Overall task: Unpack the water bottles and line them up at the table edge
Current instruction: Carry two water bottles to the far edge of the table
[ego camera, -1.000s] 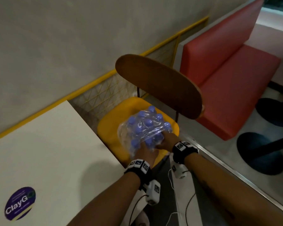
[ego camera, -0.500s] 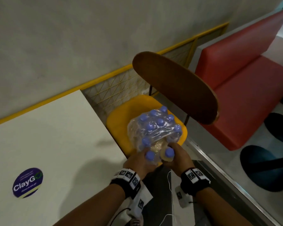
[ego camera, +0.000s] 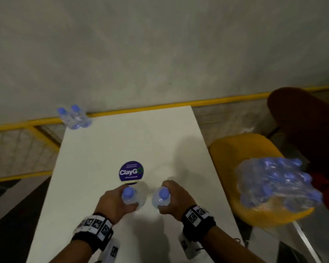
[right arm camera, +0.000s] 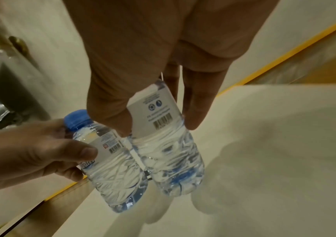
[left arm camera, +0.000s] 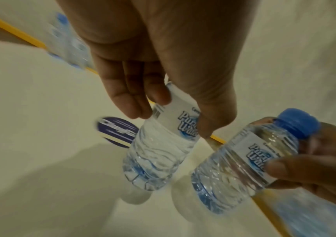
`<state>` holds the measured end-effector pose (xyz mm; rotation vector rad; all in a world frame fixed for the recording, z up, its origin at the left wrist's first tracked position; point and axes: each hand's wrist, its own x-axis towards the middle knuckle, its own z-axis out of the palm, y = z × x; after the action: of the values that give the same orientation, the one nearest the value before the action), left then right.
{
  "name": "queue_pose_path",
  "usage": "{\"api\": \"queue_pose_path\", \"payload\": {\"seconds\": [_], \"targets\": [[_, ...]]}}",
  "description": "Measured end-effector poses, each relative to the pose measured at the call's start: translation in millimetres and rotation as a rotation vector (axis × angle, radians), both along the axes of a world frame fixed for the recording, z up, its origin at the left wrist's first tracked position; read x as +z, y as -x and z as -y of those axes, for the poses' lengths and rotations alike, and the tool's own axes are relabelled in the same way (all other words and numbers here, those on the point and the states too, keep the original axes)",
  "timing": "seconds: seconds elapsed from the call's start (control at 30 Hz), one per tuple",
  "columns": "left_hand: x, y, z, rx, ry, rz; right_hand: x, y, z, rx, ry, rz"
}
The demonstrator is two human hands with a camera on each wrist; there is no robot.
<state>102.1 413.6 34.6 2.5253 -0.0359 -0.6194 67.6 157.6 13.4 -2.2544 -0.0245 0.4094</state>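
My left hand grips a small clear water bottle with a blue cap by its label. My right hand grips a second such bottle. Both bottles are held roughly upright, side by side, just over the near part of the white table. The left wrist view shows the left hand's bottle and the right hand's bottle apart from each other. Two more bottles stand at the table's far left corner. The torn plastic pack with several bottles sits on the yellow chair seat.
A round purple sticker lies on the table just beyond the hands. A yellow rail runs along the grey wall behind the table. The chair's brown backrest stands at the right.
Both hands pulled a bottle out of the pack on the chair and carried them left over the table. The view swung left with them.
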Motion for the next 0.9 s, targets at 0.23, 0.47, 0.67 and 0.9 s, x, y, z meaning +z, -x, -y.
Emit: {"api": "queue_pose_path", "payload": {"seconds": [0.23, 0.47, 0.67, 0.9], "targets": [[-20, -33, -137, 0.216, -0.077, -0.023, -26, -73, -149, 0.132, -0.056, -0.027], [-53, -73, -185, 0.203, -0.125, -0.089, -39, -113, -239, 0.167, 0.076, 0.001], [-60, -101, -198, 0.069, -0.175, -0.122, -52, -131, -272, 0.154, 0.176, -0.007], [-55, -106, -207, 0.009, -0.109, -0.117, -57, -130, -275, 0.107, 0.198, 0.014]]}}
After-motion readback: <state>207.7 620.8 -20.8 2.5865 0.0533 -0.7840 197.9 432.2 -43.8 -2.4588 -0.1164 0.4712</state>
